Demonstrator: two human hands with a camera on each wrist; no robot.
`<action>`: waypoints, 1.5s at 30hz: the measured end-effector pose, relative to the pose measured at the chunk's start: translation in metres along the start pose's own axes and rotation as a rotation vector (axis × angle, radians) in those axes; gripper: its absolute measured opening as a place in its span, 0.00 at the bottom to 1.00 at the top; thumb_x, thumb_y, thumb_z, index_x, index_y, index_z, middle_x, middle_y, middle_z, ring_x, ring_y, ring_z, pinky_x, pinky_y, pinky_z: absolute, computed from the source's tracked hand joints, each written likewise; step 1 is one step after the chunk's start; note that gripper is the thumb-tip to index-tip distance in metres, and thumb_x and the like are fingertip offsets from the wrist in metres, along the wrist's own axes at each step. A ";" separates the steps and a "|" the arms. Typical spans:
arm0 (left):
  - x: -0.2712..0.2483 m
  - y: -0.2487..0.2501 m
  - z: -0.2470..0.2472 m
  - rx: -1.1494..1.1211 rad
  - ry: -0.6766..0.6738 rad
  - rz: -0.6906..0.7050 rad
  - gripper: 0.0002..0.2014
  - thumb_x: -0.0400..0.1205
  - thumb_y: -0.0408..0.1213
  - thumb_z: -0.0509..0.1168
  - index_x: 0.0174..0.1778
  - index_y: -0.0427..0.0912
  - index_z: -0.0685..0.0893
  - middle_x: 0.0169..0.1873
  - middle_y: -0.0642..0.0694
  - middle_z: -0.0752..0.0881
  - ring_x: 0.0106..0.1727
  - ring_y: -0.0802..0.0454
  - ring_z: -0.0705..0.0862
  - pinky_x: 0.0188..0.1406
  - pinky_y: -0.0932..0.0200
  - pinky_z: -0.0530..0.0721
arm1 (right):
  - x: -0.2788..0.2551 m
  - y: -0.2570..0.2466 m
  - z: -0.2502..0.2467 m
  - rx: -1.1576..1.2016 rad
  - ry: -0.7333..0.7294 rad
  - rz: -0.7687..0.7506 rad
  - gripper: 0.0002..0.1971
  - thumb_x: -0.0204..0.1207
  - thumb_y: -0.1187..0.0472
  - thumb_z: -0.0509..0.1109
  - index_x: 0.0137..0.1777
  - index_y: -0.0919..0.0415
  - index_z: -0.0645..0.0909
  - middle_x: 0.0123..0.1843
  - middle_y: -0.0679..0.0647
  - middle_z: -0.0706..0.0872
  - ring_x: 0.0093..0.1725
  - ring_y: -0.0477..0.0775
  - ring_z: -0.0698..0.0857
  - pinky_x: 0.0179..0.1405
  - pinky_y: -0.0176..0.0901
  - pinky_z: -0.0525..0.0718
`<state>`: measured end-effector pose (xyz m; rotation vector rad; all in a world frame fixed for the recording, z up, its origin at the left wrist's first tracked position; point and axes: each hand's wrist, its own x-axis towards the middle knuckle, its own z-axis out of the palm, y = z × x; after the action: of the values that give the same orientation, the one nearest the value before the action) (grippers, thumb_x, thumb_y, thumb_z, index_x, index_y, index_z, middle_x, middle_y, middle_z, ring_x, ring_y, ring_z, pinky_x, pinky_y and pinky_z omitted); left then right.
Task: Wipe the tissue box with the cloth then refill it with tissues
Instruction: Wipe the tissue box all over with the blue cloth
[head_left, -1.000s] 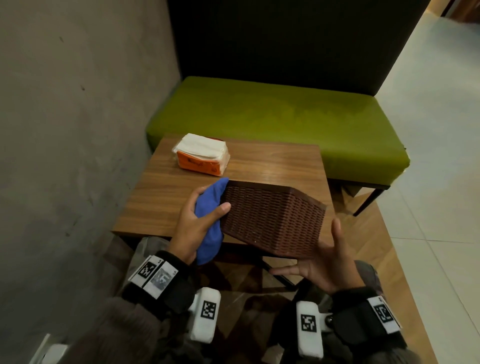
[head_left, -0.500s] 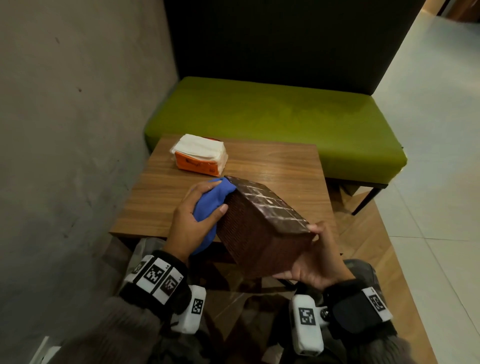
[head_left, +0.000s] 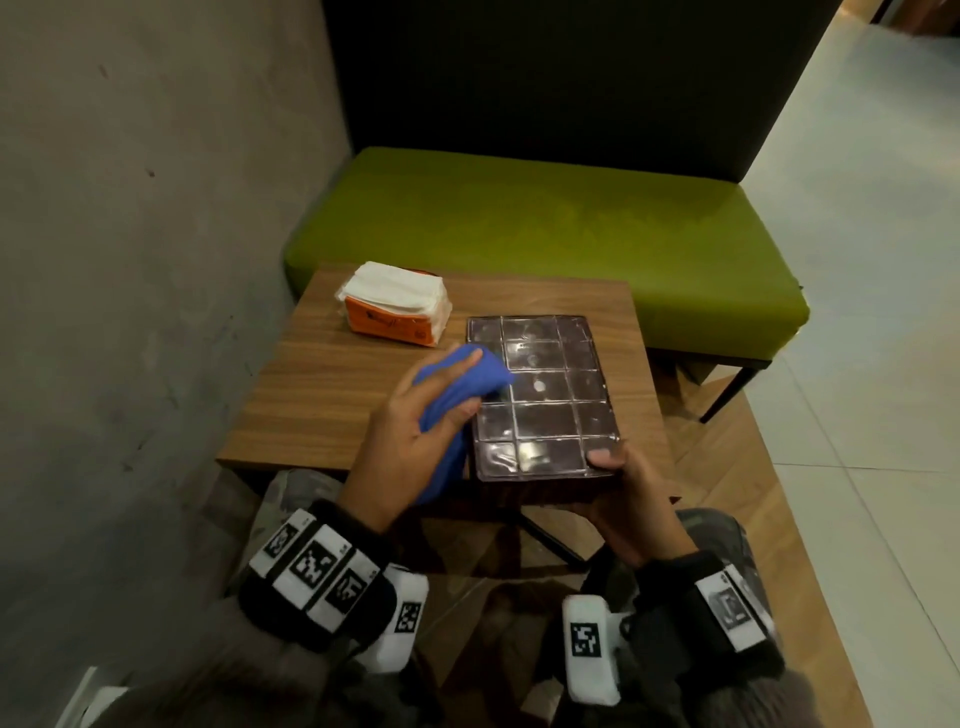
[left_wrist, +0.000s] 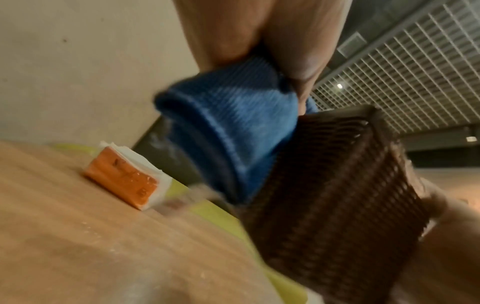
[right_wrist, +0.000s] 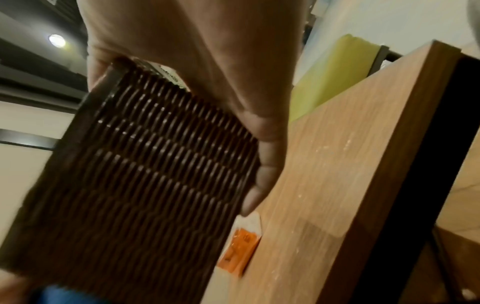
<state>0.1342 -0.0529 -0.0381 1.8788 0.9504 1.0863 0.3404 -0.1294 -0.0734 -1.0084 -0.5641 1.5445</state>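
A dark brown woven tissue box (head_left: 540, 400) is held over the near right part of the wooden table (head_left: 332, 400), its flat gridded face up. My right hand (head_left: 618, 493) grips its near end, thumb on the gridded face. In the right wrist view the fingers (right_wrist: 262, 174) curl round the box's woven side (right_wrist: 145, 185). My left hand (head_left: 415, 431) holds a blue cloth (head_left: 457, 395) bunched against the box's left edge. The left wrist view shows the cloth (left_wrist: 228, 131) pressed on the woven side (left_wrist: 324, 195). An orange pack of white tissues (head_left: 395, 306) lies at the table's far left.
A green bench (head_left: 519, 218) with a dark backrest stands behind the table. A grey concrete wall (head_left: 130, 260) runs along the left. Pale floor tiles (head_left: 857, 312) lie to the right. The table's right edge (right_wrist: 405, 164) is close to the box.
The box has been turned from showing its woven side to lying with its gridded face up, lengthwise away from me. My right hand shifted to its near end; the cloth moved onto the left edge.
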 end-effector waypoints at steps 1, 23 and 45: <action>0.002 0.003 0.003 0.017 0.016 0.001 0.21 0.79 0.41 0.65 0.70 0.53 0.76 0.73 0.48 0.74 0.73 0.62 0.72 0.73 0.69 0.68 | 0.002 0.002 0.001 -0.001 0.022 0.007 0.46 0.53 0.55 0.76 0.76 0.59 0.69 0.68 0.65 0.82 0.64 0.66 0.84 0.50 0.60 0.88; -0.033 -0.002 -0.015 0.367 -0.196 0.268 0.19 0.79 0.42 0.61 0.68 0.54 0.77 0.70 0.49 0.72 0.70 0.48 0.73 0.68 0.47 0.75 | 0.001 -0.005 0.023 -0.199 0.291 -0.278 0.48 0.56 0.48 0.73 0.79 0.51 0.61 0.71 0.58 0.79 0.66 0.60 0.84 0.65 0.56 0.83; -0.041 0.021 0.009 0.373 -0.010 0.180 0.20 0.78 0.37 0.64 0.67 0.49 0.80 0.67 0.47 0.72 0.70 0.49 0.72 0.71 0.60 0.71 | -0.018 0.000 0.047 -0.276 0.346 -0.538 0.45 0.59 0.46 0.71 0.78 0.45 0.58 0.74 0.47 0.73 0.70 0.46 0.79 0.68 0.46 0.81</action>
<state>0.1325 -0.1000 -0.0375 2.3079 1.0498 1.0555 0.3007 -0.1382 -0.0444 -1.1821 -0.7411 0.8114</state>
